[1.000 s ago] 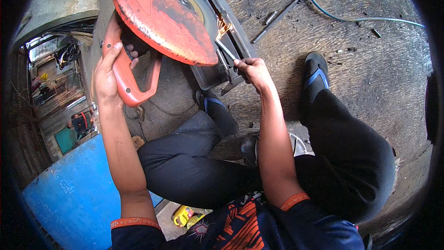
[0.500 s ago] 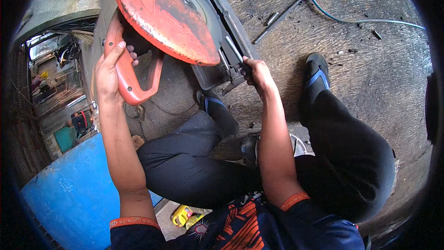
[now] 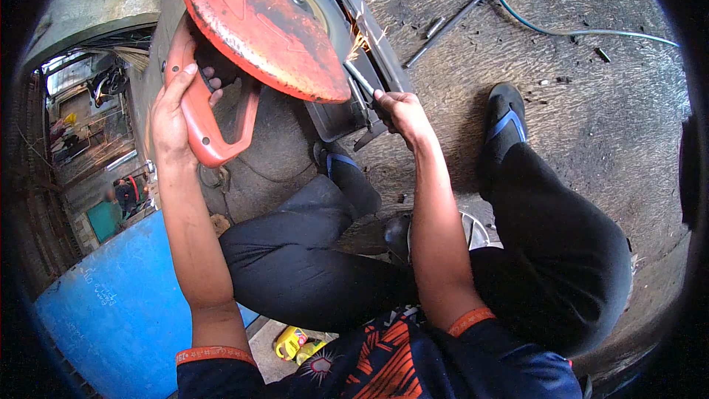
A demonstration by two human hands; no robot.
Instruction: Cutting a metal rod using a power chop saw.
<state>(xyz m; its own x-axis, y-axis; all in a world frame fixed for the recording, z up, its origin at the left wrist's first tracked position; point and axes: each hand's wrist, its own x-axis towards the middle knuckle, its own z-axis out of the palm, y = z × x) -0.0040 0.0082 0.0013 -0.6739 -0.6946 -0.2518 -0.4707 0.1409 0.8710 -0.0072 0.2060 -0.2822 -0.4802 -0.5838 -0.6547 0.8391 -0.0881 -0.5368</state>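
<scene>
A chop saw with a worn orange guard (image 3: 258, 29) stands in front of me. My left hand (image 3: 179, 107) is wrapped round its orange handle (image 3: 210, 133), the fingers passing through the loop. In my right hand (image 3: 402, 112) is a short metal rod (image 3: 359, 77), its far end against the side of the abrasive disc (image 3: 325, 11). Orange sparks (image 3: 360, 43) fly up where rod and disc meet. Below the rod lies the saw's dark base (image 3: 332, 122) with its clamp; my right hand hides part of it.
A long dark rod (image 3: 447, 29) and a short metal piece (image 3: 436, 27) lie on the floor right of the saw. Beyond them curves a teal hose (image 3: 517, 18). My sandalled feet flank the saw's near end. A blue panel (image 3: 125, 303) and yellow container (image 3: 290, 343) are at lower left.
My right hand has moved slightly left, bringing the rod's end onto the disc. Sparks have appeared there. The left hand keeps its hold on the handle.
</scene>
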